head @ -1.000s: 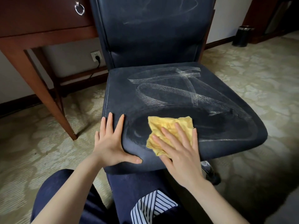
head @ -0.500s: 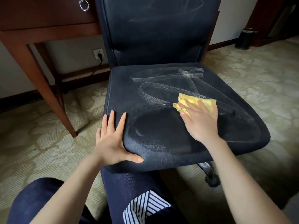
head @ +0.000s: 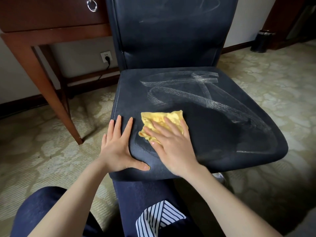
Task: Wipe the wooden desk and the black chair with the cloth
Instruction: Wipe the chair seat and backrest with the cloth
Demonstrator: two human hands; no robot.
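The black chair (head: 213, 127) fills the middle of the view, its seat streaked with pale dusty marks at the back and right. A crumpled yellow cloth (head: 159, 119) lies on the front left of the seat. My right hand (head: 172, 146) presses flat on the cloth with straight fingers. My left hand (head: 118, 146) rests flat on the seat's front left corner, thumb along the front edge, just left of the cloth. The wooden desk (head: 51, 31) stands at the upper left; only its drawer front and legs show.
A drawer with a metal ring pull (head: 91, 5) is at the top left. A wall socket (head: 106, 56) with a plugged cable sits behind the desk leg (head: 56, 106). A dark bin (head: 263, 41) stands far right on the patterned carpet. My knees are below the seat.
My right hand swept the cloth out to the seat's middle right, then back to the front left beside my left hand. My left hand stayed on the corner.
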